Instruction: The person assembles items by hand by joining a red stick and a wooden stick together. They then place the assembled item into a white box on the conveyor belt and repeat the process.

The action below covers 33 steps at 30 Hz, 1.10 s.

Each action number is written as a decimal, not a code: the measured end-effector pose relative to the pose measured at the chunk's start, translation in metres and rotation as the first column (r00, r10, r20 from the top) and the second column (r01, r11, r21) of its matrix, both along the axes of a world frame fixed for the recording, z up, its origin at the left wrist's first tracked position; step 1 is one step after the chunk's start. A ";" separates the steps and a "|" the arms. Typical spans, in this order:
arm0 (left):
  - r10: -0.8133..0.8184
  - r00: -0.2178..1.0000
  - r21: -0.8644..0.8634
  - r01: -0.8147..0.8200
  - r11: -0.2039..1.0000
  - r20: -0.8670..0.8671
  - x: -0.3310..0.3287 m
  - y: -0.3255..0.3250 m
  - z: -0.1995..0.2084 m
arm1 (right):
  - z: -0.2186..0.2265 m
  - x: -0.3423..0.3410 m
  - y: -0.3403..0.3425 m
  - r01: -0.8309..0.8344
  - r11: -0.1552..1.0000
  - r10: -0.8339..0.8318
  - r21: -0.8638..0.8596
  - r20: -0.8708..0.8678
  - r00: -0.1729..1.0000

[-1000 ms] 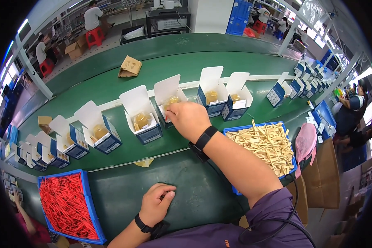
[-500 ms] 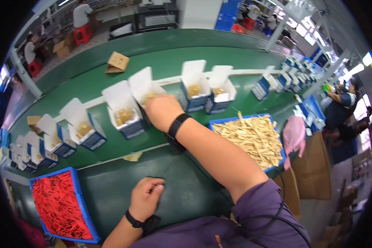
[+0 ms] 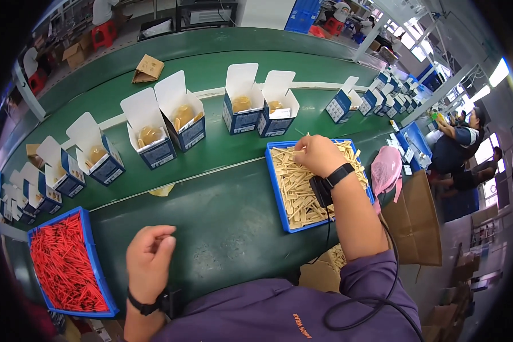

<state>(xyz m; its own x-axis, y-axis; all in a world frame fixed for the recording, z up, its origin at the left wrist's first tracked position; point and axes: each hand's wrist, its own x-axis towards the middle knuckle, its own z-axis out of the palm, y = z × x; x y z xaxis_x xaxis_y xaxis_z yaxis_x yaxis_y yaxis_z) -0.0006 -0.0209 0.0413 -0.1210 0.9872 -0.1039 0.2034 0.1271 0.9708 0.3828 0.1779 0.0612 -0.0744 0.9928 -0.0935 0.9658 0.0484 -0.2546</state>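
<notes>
My right hand (image 3: 320,155) is over the far part of a blue tray (image 3: 276,199) of small flat wooden spoons (image 3: 302,196). Its fingertips pinch at the heap; whatever lies between them is hidden. My left hand (image 3: 149,259) hovers over the dark green bench, loosely curled, with thumb and forefinger apart and nothing held. Beyond both hands, blue-and-white cartons with raised lids line the green belt. One carton (image 3: 191,137) shows a round yellowish-brown item (image 3: 183,113) and a pale stick inside. Beside it a similar carton (image 3: 155,155) holds another round item (image 3: 149,134).
A blue tray (image 3: 91,251) of thin red sticks (image 3: 68,262) sits at the left. Further cartons stand along the belt both ways. A folded brown carton (image 3: 148,68) lies at the back. On the right are a pink bag (image 3: 386,168), a large cardboard box (image 3: 413,219) and a co-worker (image 3: 459,139).
My right hand has left the open carton and come right and nearer to the wooden spoons. My left hand has shifted left, its thumb and forefinger further apart. The whole view has shifted slightly.
</notes>
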 end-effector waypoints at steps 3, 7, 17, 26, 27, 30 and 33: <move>0.214 0.940 0.133 -0.184 0.974 -0.265 -0.038 -0.026 0.030 | -0.034 0.008 0.002 -0.038 0.985 0.028 0.166 0.063 0.998; 0.409 0.671 0.253 -0.323 0.912 -0.618 -0.134 -0.078 0.030 | -0.035 -0.002 0.007 -0.092 0.975 0.073 0.204 0.101 0.992; 0.154 0.390 -0.048 -0.460 0.886 -0.908 -0.231 -0.110 -0.020 | -0.005 -0.013 -0.013 -0.074 0.964 0.082 0.255 -0.021 0.996; 0.089 0.309 -0.008 -0.298 0.955 -0.947 -0.231 -0.130 0.000 | 0.017 -0.050 -0.067 -0.083 0.985 0.152 0.154 -0.519 0.841; 0.091 0.297 -0.008 -0.319 0.948 -0.950 -0.230 -0.133 0.005 | 0.018 -0.057 -0.079 -0.103 0.983 0.168 0.151 -0.529 0.832; 0.125 0.320 -0.022 -0.420 0.907 -0.939 -0.226 -0.147 0.019 | 0.007 -0.091 -0.110 -0.265 0.964 0.146 -0.016 -0.804 0.576; 0.242 0.224 0.148 -0.369 0.918 -0.944 -0.210 -0.162 0.048 | -0.024 -0.125 -0.133 -0.441 0.897 0.186 -0.045 -0.865 0.465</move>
<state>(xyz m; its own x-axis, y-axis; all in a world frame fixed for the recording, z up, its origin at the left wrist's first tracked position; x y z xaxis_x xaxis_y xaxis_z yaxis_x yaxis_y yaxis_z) -0.2110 -0.1825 0.0896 -0.4852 0.8438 0.2293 0.8743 0.4720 0.1130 0.2577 0.0444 0.0373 -0.5439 0.8388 -0.0265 0.2327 0.1204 -0.9651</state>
